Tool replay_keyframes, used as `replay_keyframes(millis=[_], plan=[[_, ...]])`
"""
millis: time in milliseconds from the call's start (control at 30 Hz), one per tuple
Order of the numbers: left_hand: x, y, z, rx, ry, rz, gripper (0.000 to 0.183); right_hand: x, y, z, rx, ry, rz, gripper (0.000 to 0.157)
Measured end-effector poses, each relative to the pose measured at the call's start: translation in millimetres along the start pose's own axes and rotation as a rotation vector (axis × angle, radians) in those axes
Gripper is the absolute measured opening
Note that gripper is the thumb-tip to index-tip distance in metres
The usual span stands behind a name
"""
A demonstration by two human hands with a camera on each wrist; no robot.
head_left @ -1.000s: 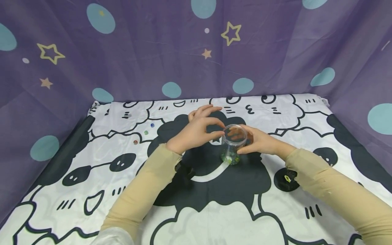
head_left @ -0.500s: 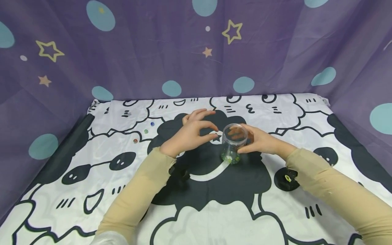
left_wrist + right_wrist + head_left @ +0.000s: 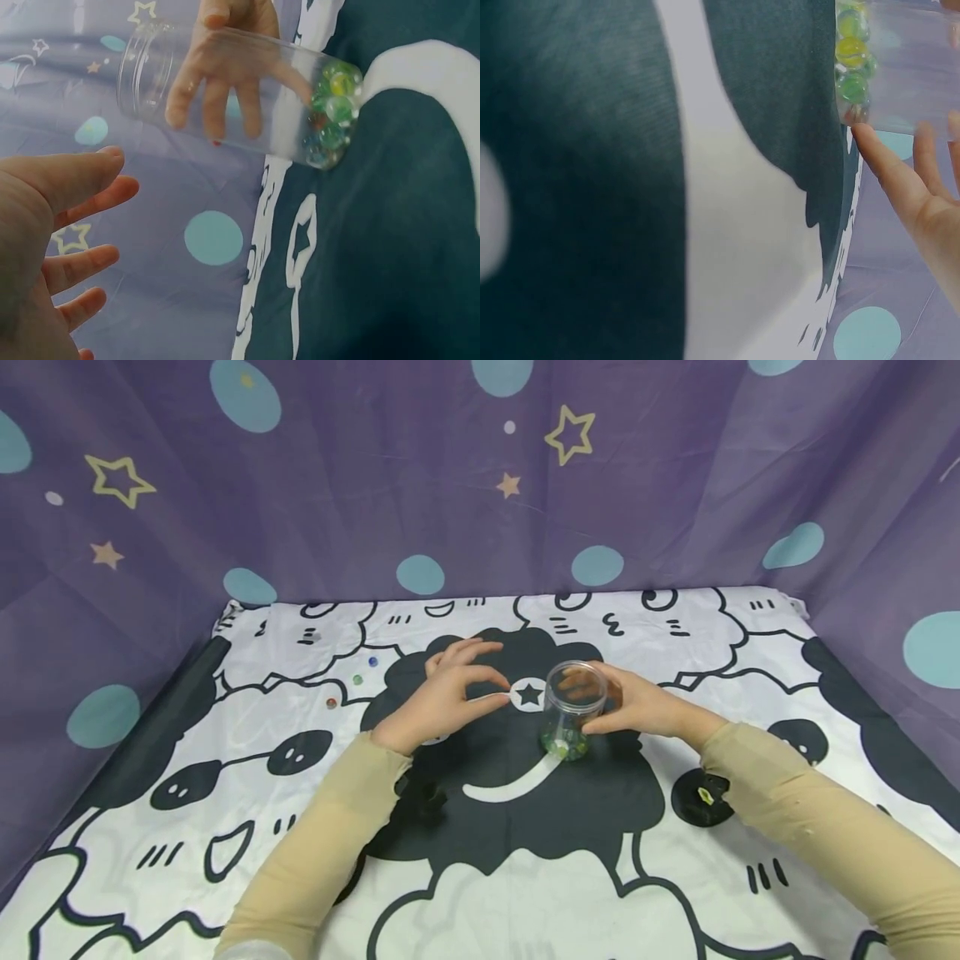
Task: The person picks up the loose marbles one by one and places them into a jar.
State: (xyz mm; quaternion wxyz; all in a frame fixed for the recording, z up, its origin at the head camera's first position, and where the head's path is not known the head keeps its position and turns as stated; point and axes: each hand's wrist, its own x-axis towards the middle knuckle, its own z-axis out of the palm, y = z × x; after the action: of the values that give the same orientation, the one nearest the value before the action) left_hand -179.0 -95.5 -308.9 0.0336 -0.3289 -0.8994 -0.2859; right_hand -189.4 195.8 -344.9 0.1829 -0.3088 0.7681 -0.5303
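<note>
A clear round jar (image 3: pixel 573 718) without a lid stands upright on the printed cloth. Green and yellow marbles (image 3: pixel 334 112) lie at its bottom. My right hand (image 3: pixel 637 703) holds the jar from the right side, thumb in front and fingers behind; through the clear wall the left wrist view shows these fingers. My left hand (image 3: pixel 442 693) hovers to the left of the jar, apart from it. Its thumb and index finger point toward the jar, and I see nothing between them in the left wrist view (image 3: pixel 45 202).
Three loose marbles lie on the cloth to the left: a blue one (image 3: pixel 373 662), a green one (image 3: pixel 357 680) and a reddish one (image 3: pixel 332 702). A purple curtain (image 3: pixel 337 510) with stars and dots hangs behind the table.
My left hand has drawn back leftward from the jar's rim. My right hand and the jar have stayed in place.
</note>
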Motion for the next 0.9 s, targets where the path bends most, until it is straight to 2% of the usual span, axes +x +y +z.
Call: replay_keyframes(millis=[333,900], plan=[[-18.0,-16.3,-6.8,-0.002,0.024,-0.041,0.014,-1,1,1.6,0.024,-0.003,-0.007,0.075],[-49.0,-39.4,-33.3,0.045,0.067,-0.126,0.014,-1,-2,-0.3,0.005,-0.005,0.001,0.075]])
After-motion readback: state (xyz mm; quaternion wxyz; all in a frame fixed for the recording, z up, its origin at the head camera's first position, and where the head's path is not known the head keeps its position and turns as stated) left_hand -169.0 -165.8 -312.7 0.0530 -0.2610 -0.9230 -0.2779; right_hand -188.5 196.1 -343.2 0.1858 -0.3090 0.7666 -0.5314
